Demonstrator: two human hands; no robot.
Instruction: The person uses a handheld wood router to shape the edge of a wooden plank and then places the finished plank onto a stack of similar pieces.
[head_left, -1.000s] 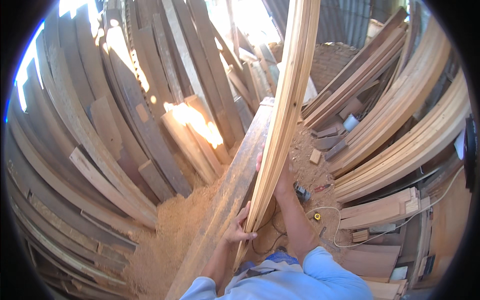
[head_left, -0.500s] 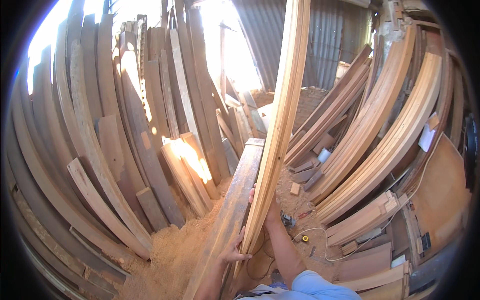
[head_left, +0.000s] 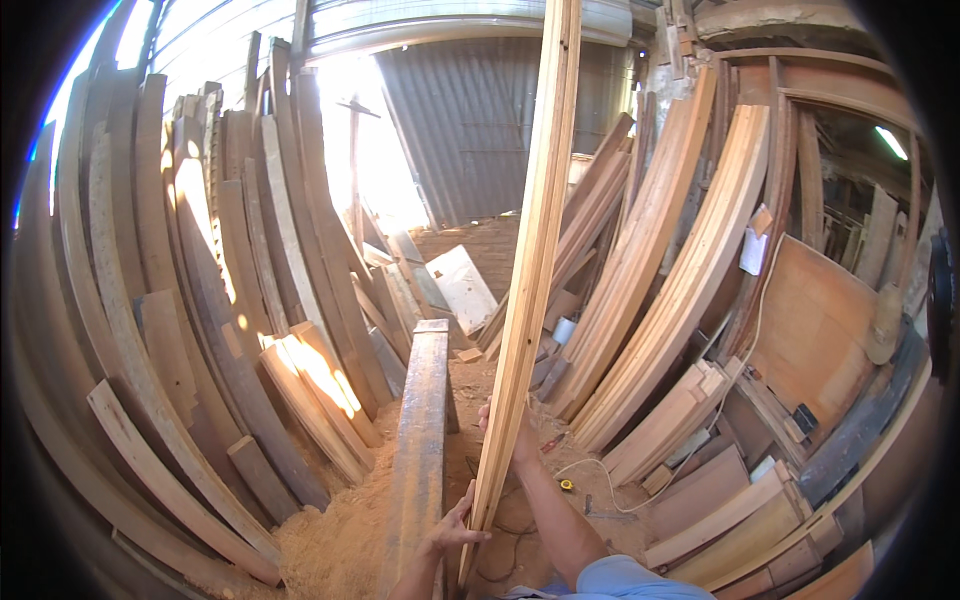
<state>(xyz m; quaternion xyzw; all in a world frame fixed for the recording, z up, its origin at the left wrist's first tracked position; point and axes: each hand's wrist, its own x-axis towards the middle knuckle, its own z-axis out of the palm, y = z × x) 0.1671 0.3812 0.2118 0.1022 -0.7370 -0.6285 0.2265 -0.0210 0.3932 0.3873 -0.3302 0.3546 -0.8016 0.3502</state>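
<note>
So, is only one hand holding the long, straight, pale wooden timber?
No, the left hand and right hand both grip the long, pale wooden timber.

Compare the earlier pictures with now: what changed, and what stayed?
The view has tilted up and turned right. The pale timber has swung right, away from the worn beam, widening the visible gap. Left hand and right hand still grip the timber; the yellow tape measure stays put.
</note>
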